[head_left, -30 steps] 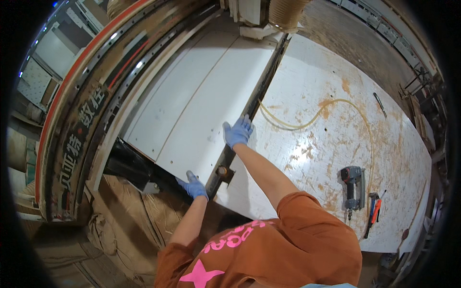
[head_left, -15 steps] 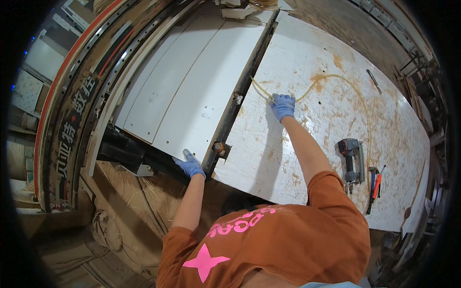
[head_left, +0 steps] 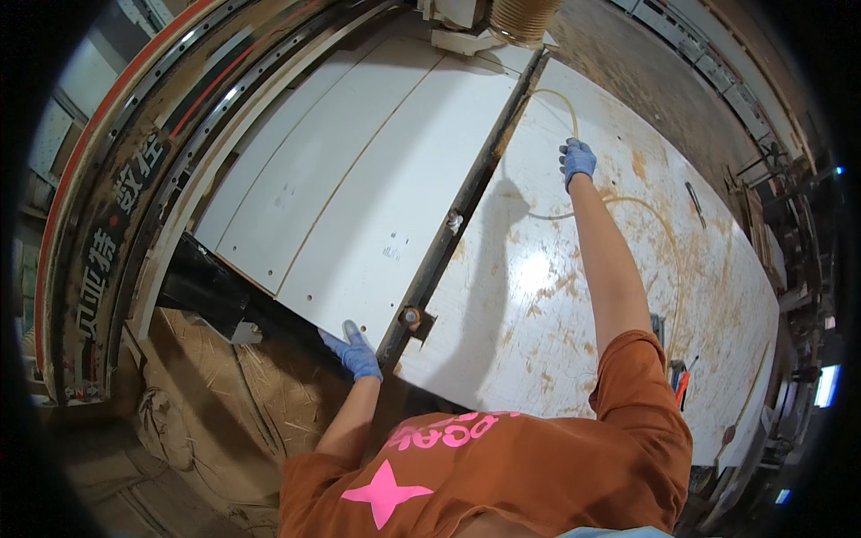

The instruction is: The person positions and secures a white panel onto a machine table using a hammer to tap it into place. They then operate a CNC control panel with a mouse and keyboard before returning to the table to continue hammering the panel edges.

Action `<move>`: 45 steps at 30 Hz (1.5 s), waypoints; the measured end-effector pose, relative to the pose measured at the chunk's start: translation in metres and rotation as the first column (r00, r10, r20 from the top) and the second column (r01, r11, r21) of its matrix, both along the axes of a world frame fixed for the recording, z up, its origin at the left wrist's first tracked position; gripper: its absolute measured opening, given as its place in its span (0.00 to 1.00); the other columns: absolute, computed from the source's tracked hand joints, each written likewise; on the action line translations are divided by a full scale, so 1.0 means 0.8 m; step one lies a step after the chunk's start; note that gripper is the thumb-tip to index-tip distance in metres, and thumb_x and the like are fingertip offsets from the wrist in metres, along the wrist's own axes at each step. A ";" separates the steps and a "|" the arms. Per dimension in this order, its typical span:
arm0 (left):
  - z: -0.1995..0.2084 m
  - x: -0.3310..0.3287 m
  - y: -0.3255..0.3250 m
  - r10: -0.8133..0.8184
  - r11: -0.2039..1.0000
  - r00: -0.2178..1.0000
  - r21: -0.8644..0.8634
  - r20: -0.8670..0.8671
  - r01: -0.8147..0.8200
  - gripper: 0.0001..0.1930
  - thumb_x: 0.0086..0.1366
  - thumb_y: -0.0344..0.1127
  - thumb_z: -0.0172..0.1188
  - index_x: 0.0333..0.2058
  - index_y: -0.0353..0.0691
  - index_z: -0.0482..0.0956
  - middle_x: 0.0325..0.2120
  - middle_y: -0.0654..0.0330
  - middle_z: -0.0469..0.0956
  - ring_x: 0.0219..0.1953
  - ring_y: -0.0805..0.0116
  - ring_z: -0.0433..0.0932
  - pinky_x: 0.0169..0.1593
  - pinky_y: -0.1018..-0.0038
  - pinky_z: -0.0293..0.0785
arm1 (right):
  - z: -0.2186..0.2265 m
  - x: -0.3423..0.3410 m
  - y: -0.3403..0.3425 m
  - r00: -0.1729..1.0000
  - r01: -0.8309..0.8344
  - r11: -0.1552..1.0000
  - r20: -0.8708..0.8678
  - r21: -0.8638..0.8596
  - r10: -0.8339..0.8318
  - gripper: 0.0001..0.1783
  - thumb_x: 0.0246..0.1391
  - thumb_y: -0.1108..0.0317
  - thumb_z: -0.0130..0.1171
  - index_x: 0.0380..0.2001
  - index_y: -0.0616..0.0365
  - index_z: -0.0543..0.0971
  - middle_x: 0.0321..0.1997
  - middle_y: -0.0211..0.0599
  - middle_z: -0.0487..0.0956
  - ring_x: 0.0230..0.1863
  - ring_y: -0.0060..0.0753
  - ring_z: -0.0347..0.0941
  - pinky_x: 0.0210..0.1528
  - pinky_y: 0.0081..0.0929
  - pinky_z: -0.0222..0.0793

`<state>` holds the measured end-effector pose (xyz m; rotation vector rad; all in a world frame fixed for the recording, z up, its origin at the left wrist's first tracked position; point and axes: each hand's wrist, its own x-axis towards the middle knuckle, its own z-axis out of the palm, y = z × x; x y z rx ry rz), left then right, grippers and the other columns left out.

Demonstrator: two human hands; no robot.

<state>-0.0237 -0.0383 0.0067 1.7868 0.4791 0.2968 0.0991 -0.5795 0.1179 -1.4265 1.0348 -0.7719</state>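
Note:
My left hand, in a blue glove, grips the near edge of a white board. Its thumb lies on the top face and its fingers reach over the edge, partly hidden. Farther out to the right, my right hand, gloved alike, is closed around a thin yellowish hose. The hose arcs from this hand toward the dark metal rail. Another stretch of it curves across the scuffed white tabletop below. A shadow of the hand and arm falls on the tabletop.
Left of the board stands a long machine beam with a red edge. A ribbed duct hangs at the far end. On the tabletop lie a dark slim tool and a red-handled tool. Another tool is mostly behind my right arm.
My right hand has moved away from me and to the right, lifting the hose off the tabletop. My left hand stays at the board's edge. The view has shifted slightly.

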 end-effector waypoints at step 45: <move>-0.002 -0.002 0.030 0.103 0.946 0.938 0.325 -0.330 0.010 0.33 0.72 0.47 0.43 0.68 0.39 0.44 0.66 0.51 0.51 0.61 0.57 0.62 0.56 0.69 0.66 | -0.117 0.030 -0.580 0.825 0.560 0.762 0.304 -0.325 -0.477 0.11 0.50 0.68 0.60 0.37 0.58 0.83 0.34 0.35 0.82 0.32 0.27 0.74 0.36 0.26 0.69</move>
